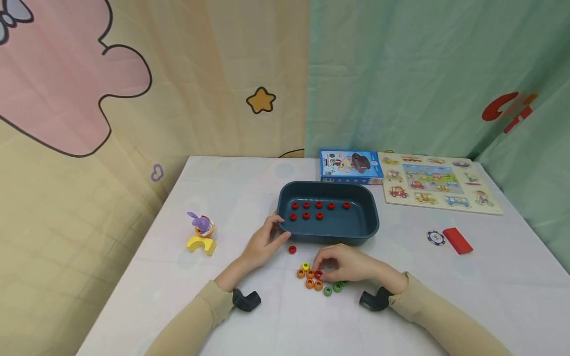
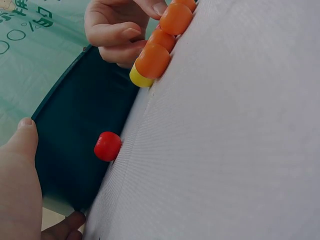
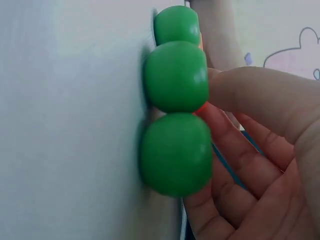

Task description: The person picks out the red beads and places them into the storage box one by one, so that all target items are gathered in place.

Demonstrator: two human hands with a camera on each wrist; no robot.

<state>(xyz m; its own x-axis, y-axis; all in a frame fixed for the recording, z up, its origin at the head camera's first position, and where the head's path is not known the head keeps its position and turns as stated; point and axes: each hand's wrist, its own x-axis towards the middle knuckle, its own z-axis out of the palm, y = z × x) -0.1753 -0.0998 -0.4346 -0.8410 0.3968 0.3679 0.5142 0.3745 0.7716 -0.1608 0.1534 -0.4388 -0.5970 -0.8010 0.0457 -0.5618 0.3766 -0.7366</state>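
Observation:
A dark blue tray (image 1: 328,237) holds several red beads in two rows. At its front left corner my left hand (image 1: 262,244) grips the tray, thumb at the front wall and fingers at the left side. One loose red bead (image 1: 292,249) lies just in front of the tray, also seen in the left wrist view. My right hand (image 1: 345,264) pinches another red bead (image 1: 318,274) between thumb and index finger, low over the table. Around it lie several orange beads (image 1: 309,283), a yellow bead (image 1: 306,266) and green beads (image 3: 176,155), the latter under my right hand.
Behind the tray stand a blue game box (image 1: 352,165) and a wooden vehicle puzzle board (image 1: 441,183). To the right lie a poker chip (image 1: 435,238) and a red block (image 1: 457,241). A yellow arch block (image 1: 201,244) and a purple figure (image 1: 203,225) are at the left.

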